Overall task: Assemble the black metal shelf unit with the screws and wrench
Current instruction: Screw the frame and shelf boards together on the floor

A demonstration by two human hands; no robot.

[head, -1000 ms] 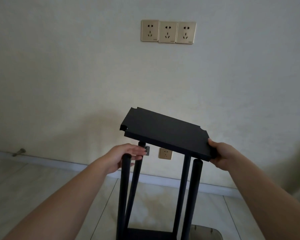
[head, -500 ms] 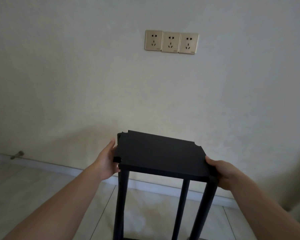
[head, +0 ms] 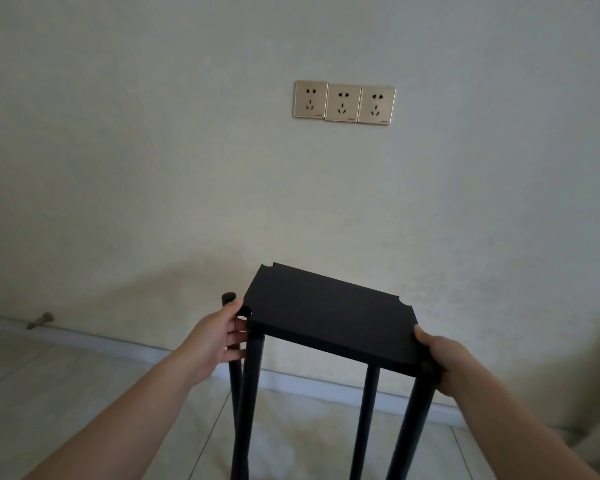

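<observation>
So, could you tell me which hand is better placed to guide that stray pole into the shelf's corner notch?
Left. The left hand already holds the pole standing outside the shelf, while the right hand holds the opposite corner.

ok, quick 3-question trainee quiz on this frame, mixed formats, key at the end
1. True or false: the black shelf panel sits level, with all four poles seated in its corner notches.
2. Multiple choice: what does the left hand grip? A) the panel's left edge B) the far-left pole, whose top stands clear outside the panel C) a wrench
3. Fill in: the right hand holds the panel at its near-____ corner.

Key:
1. False. The panel tilts, and the far-left pole is outside its notch.
2. B
3. right
</observation>
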